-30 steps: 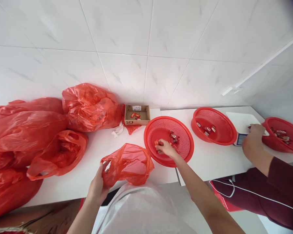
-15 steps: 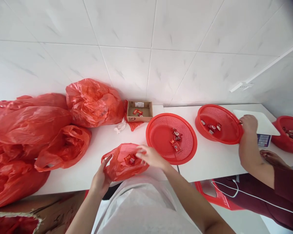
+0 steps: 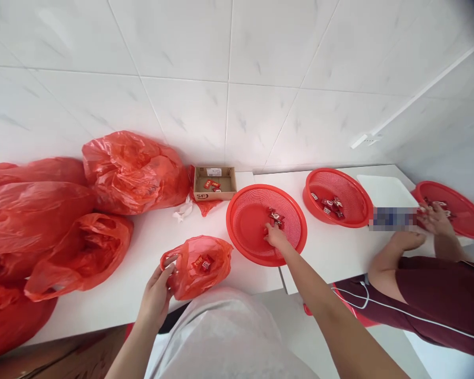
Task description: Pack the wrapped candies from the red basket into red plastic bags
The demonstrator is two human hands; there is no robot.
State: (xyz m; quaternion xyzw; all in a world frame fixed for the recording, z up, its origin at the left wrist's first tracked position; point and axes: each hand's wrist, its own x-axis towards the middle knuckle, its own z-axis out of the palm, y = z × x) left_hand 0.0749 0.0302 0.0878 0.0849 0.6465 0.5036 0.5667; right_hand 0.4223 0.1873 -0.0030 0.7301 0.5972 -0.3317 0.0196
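Note:
My left hand (image 3: 158, 289) grips the handle side of a red plastic bag (image 3: 217, 271) lying open on the table. Inside the bag are a few small red wrapped packets (image 3: 203, 262). My right hand (image 3: 275, 237) reaches into a round red mesh basket (image 3: 240, 226), fingers closed at the edge of a small pile of red packets (image 3: 276, 217). A red packet shows at the fingertips, partly hidden by them.
Full red bags (image 3: 35, 210) crowd the table's left. Behind my bag stands a cardboard box (image 3: 215, 196) with a few packets. Rightward are another red basket (image 3: 319, 213), a white tray (image 3: 385, 190), a third basket (image 3: 470, 210) and a co-worker's hand (image 3: 438, 218).
My right hand has left the bag and moved right into the mesh basket. My left hand keeps hold of the bag. The co-worker's hands have shifted right, towards the far basket.

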